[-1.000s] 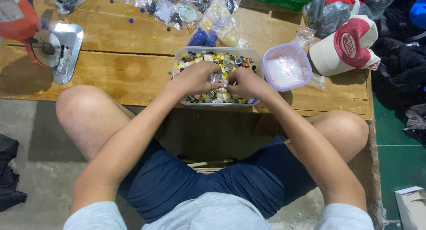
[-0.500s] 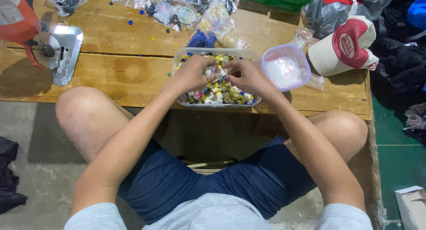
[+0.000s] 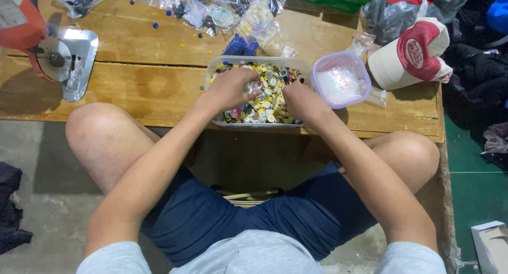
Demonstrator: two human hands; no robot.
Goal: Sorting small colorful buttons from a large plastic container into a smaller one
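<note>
A clear plastic tray [image 3: 221, 62] full of small mixed-colour buttons [image 3: 270, 102] sits at the near edge of a low wooden table [image 3: 137, 89]. My left hand [image 3: 228, 89] rests on the left half of the pile, fingers curled around a small clear bag. My right hand [image 3: 300, 102] lies on the right half, fingers bent down among the buttons. Whether it pinches one is hidden.
A small tub [image 3: 340, 79] with a lilac rim and clear bags inside stands right of the tray. A red-and-white cap [image 3: 410, 54] lies further right. Clear bags of buttons [image 3: 227, 12] crowd the table's back. A round-blade cutting machine [image 3: 58, 57] stands at the left.
Both hands have stayed over the tray and shifted slightly among the buttons; the left hand has drawn a little toward the tray's left side.
</note>
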